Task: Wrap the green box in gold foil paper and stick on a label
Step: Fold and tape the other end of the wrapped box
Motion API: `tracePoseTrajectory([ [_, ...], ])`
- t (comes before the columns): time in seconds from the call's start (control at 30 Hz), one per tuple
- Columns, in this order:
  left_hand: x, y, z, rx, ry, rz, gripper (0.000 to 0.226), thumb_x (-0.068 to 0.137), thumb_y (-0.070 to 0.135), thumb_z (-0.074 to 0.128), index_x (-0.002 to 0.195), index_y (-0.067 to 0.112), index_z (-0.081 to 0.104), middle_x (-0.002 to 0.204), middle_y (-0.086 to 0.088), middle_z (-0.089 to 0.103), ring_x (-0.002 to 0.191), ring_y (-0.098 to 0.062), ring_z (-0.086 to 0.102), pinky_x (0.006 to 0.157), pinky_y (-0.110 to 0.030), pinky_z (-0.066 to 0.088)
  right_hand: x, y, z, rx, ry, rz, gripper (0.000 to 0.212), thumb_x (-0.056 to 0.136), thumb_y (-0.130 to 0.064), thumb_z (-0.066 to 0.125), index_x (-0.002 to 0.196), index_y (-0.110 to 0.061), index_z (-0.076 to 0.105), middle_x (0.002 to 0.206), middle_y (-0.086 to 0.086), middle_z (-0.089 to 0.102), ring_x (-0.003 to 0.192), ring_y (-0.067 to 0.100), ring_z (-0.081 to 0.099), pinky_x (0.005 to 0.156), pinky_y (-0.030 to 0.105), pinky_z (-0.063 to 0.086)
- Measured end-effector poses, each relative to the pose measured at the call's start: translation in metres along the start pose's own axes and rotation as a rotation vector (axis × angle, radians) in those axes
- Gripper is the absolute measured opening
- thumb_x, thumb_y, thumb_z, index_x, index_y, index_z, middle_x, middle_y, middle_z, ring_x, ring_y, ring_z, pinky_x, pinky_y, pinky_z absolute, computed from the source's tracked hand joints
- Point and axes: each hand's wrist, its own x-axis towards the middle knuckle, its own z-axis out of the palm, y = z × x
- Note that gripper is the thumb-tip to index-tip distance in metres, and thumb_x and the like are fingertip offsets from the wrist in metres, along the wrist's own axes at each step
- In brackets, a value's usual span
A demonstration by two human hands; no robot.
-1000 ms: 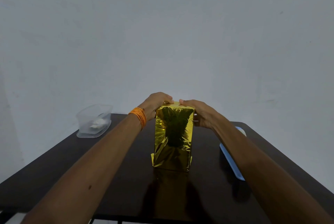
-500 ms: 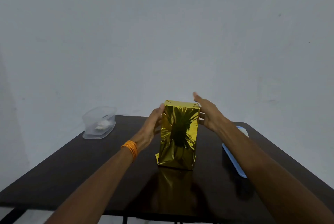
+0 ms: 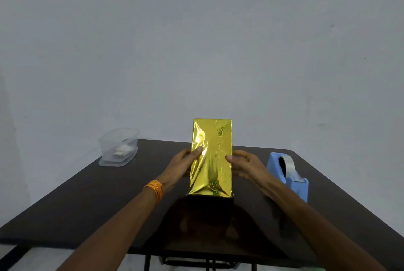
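The box (image 3: 211, 157), fully covered in shiny gold foil, stands upright on the dark table (image 3: 91, 200) near its middle. No green shows through the foil. My left hand (image 3: 183, 163), with orange bangles at the wrist, presses against the box's left side, thumb on the front face. On the opposite side my right hand (image 3: 244, 164) grips the box, thumb at the front edge. No label is visible on the foil.
A blue tape dispenser (image 3: 288, 174) with a roll of clear tape sits right of the box, close to my right forearm. A clear plastic container (image 3: 119, 147) with something white inside stands at the table's back left corner. A plain wall rises behind.
Both hands came off the top of the box, moved down its sides, and now grip it at mid height. The box has turned and stands slightly closer to me.
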Motion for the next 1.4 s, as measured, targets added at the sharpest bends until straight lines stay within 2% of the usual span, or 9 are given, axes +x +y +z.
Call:
tracePoseTrajectory([
  [0.17,0.000,0.025,0.002,0.052,-0.044,-0.171,0.071,0.080,0.087,0.034,0.114,0.034,0.065,0.111,0.002,0.072,0.104,-0.021,0.067,0.089,-0.039,0.052,0.007,-0.017,0.008,-0.066,0.139,0.112,0.072,0.080,-0.068,0.068,0.106,0.000,0.070,0.092,0.020,0.073,0.077,0.024,0.071,0.068,0.035,0.061],
  [0.47,0.001,-0.012,0.004,0.056,-0.004,-0.299,0.082,0.076,0.086,0.043,0.118,0.021,0.071,0.114,-0.007,0.073,0.107,-0.027,0.067,0.107,-0.051,0.044,0.011,0.020,0.015,-0.041,0.173,0.369,0.058,0.085,-0.066,0.063,0.081,-0.008,0.066,0.049,-0.003,0.053,0.042,0.010,0.049,0.044,0.021,0.041],
  [0.63,0.003,-0.029,0.006,0.178,0.092,-0.273,0.094,0.066,0.094,0.037,0.101,0.017,0.077,0.105,-0.005,0.074,0.097,-0.022,0.068,0.098,-0.045,0.051,0.018,0.048,0.014,-0.315,0.288,0.267,0.069,0.090,-0.066,0.054,0.095,0.000,0.074,0.090,0.015,0.075,0.086,0.031,0.072,0.075,0.033,0.053],
  [0.8,-0.011,-0.016,0.010,0.211,0.119,-0.223,0.069,0.091,0.071,0.040,0.104,0.012,0.072,0.093,-0.005,0.075,0.079,-0.021,0.071,0.064,-0.032,0.058,0.012,0.056,0.004,-0.575,0.315,-0.008,0.031,0.104,-0.034,0.046,0.089,-0.014,0.065,0.078,0.004,0.063,0.067,0.016,0.057,0.063,0.036,0.047],
  [0.87,-0.015,-0.019,0.009,0.244,0.002,-0.243,0.069,0.089,0.077,0.035,0.112,0.023,0.071,0.104,-0.001,0.072,0.090,-0.020,0.069,0.075,-0.034,0.057,0.006,0.061,-0.005,-0.390,0.190,-0.004,0.020,0.100,-0.005,0.050,0.104,-0.021,0.062,0.093,0.007,0.063,0.071,0.017,0.060,0.060,0.033,0.050],
  [0.97,-0.020,-0.022,0.014,0.193,-0.061,-0.246,0.074,0.084,0.083,0.032,0.124,0.030,0.066,0.120,0.002,0.068,0.108,-0.022,0.063,0.102,-0.047,0.046,0.001,0.071,-0.013,-0.395,-0.069,-0.103,0.070,0.081,0.021,0.063,0.129,-0.028,0.050,0.132,0.005,0.050,0.109,0.021,0.063,0.083,0.035,0.060],
  [1.23,-0.016,-0.008,0.015,-0.079,0.045,-0.346,0.075,0.080,0.086,0.040,0.115,0.024,0.066,0.117,-0.006,0.068,0.113,-0.029,0.061,0.101,-0.048,0.047,-0.012,0.058,-0.021,-0.366,-0.101,-0.275,0.089,0.071,-0.004,0.085,0.146,-0.023,0.041,0.152,0.002,0.043,0.130,0.008,0.054,0.101,0.029,0.051],
  [1.3,-0.012,-0.002,0.012,-0.149,0.066,-0.315,0.072,0.082,0.082,0.043,0.110,0.022,0.068,0.101,-0.003,0.073,0.099,-0.024,0.065,0.090,-0.040,0.052,-0.010,0.045,-0.023,-0.380,-0.076,-0.312,0.092,0.069,-0.022,0.087,0.148,-0.021,0.040,0.150,-0.001,0.047,0.131,0.007,0.053,0.105,0.026,0.047],
  [1.4,-0.011,0.017,0.011,-0.215,0.102,-0.269,0.060,0.088,0.072,0.047,0.103,0.018,0.070,0.076,-0.004,0.072,0.072,-0.020,0.065,0.072,-0.033,0.055,-0.001,0.025,-0.023,-0.402,-0.061,-0.343,0.082,0.071,-0.007,0.087,0.137,-0.032,0.044,0.142,-0.003,0.052,0.125,-0.001,0.056,0.101,0.019,0.046],
])
